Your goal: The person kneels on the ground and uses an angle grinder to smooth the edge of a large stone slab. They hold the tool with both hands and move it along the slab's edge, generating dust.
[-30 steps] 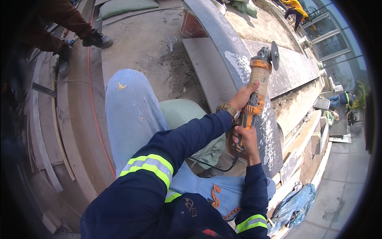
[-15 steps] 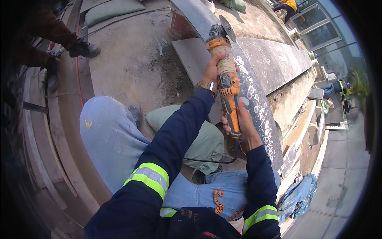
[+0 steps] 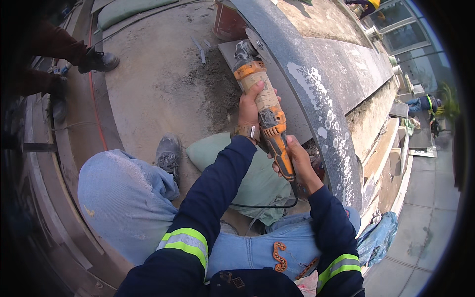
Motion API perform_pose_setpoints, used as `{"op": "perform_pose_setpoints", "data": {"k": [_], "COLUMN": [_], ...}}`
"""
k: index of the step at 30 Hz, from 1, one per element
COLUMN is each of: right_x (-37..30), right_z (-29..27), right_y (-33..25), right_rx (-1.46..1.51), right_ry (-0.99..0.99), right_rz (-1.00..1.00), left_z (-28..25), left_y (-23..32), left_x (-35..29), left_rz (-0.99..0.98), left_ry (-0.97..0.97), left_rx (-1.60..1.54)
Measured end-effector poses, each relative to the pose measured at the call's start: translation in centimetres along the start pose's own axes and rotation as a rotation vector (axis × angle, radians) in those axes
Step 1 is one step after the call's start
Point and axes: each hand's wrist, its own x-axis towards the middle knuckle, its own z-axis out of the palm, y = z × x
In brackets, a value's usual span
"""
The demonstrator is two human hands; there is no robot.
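Both my hands hold an orange and black angle grinder [image 3: 271,116], its body wrapped in tan tape. My left hand [image 3: 251,110] is wrapped round the taped part near the head. Around the rear handle, by the black cord, my right hand [image 3: 297,161] is closed. The thin grey disc [image 3: 258,45] at the far end stands beside the edge of a long grey stone slab [image 3: 297,64]; whether it touches, I cannot tell. White patches mark the slab's top. A pale green sack [image 3: 247,183] lies under my forearms.
Another person's dark shoe [image 3: 99,60] stands at far left near an orange-red hose [image 3: 94,109]. A red bucket [image 3: 228,22] is beyond the slab's far edge. Blue plastic sheeting [image 3: 378,240] lies at right. Another person [image 3: 423,103] bends down at far right.
The grinder has moved left and down in the picture, from above the slab to its left edge. Both hands moved with it, still gripping. The view has shifted slightly.
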Motion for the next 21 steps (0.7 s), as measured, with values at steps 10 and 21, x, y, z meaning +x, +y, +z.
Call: {"op": "perform_pose_setpoints", "data": {"k": [10,21], "right_x": [1.2,1.2], "right_z": [-0.2,-0.6], "right_y": [0.3,1.1], "right_rx": [-0.085,-0.081], "right_ry": [-0.031,-0.049], "right_rz": [0.017,0.067], "left_z": [-3.2,-2.4], "left_y": [-0.2,-0.8], "left_x": [0.3,-0.1], "left_rz": [0.014,0.008], "left_ry": [0.085,0.093], "left_rx": [0.008,0.063]}}
